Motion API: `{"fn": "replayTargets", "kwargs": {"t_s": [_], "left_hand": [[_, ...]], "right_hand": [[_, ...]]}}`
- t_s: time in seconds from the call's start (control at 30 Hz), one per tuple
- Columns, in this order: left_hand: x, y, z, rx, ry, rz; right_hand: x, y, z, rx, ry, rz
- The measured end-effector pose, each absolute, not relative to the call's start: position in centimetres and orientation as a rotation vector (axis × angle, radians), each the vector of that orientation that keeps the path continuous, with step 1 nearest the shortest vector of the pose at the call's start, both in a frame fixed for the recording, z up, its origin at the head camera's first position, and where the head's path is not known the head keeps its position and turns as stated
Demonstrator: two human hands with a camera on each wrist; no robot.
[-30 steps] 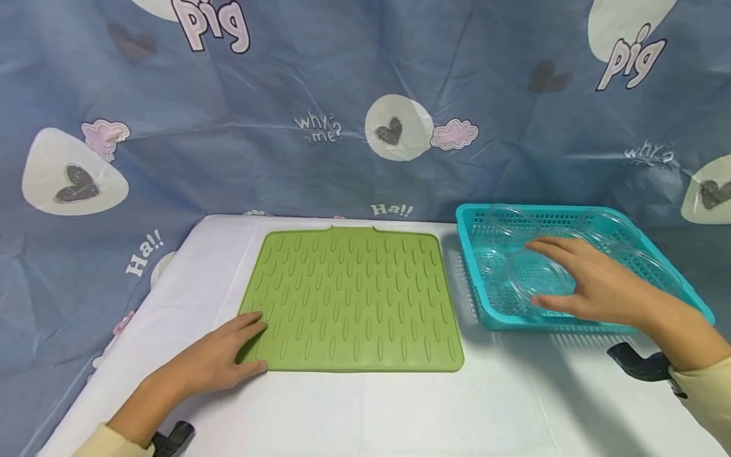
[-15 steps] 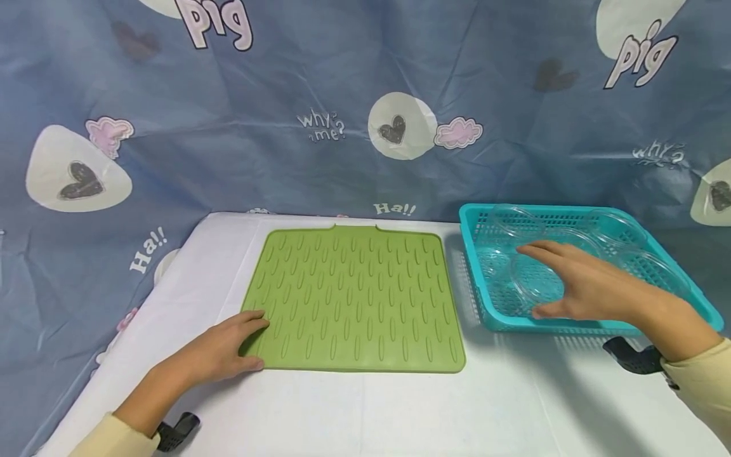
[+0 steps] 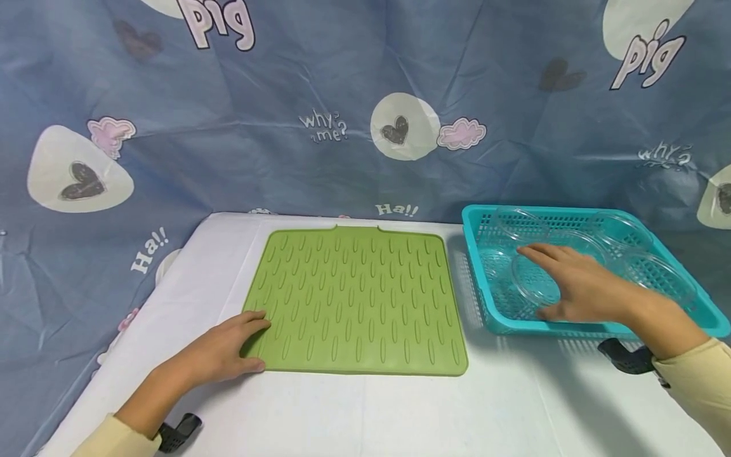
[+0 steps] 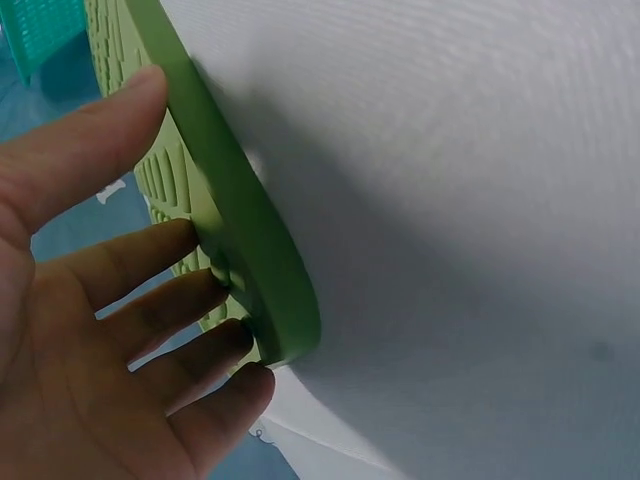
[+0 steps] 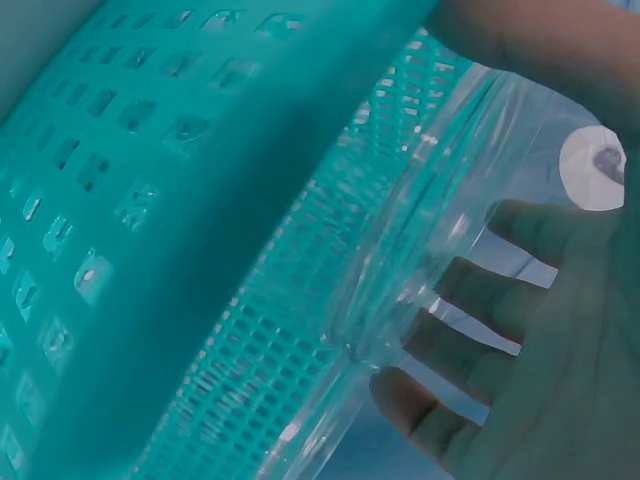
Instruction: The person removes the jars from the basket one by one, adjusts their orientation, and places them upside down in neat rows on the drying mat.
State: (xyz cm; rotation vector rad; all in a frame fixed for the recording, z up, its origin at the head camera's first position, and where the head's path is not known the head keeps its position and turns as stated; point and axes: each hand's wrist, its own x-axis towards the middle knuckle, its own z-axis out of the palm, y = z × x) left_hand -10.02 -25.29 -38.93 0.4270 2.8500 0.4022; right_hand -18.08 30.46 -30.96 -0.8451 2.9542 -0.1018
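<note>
Blue cloth [image 3: 285, 76] backs the bench [image 3: 320, 412]. Right grip [image 3: 591, 285], spread, is at clear bowls [image 3: 531, 285] in the basket [image 3: 537, 328] by the far edge; probably light, stiff, slick: take rims. Left grip [image 3: 211, 352], spread, touches the mat [image 3: 356, 298].

I held the left hand [image 3: 219, 352] back upward, its thumb [image 4: 95, 140] parted from four spaced, relaxed fingers [image 4: 170, 310]. I had the right hand [image 3: 588, 285] well apart from it, fingers loosely bent, forearm [image 3: 662, 320] slanting inward.

Left hand [image 4: 75, 345]: fingers spread at edge of green ridged mat [image 4: 250, 240]; white counter [image 4: 480, 250] alongside; teal perforated basket [image 4: 45, 38], upper left.
</note>
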Motion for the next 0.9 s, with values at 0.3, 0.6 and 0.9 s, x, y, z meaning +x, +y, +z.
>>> {"fn": "replayTargets", "kwargs": {"t_s": [0.3,0.6,0.9], "left_hand": [[-10.0,-25.3,-39.1,0.433,2.856,0.420],[-10.0,-25.3,-39.3,0.441,2.859,0.420],[-10.0,-25.3,-39.2,0.434,2.860,0.401]], "right_hand": [[-18.2,30.6,-31.4,-0.851,2.956,-0.146],[-18.2,30.3,-31.7,-0.791,2.937,-0.237],[-18.0,30.6,-32.1,-0.695,2.911,-0.413]]}}
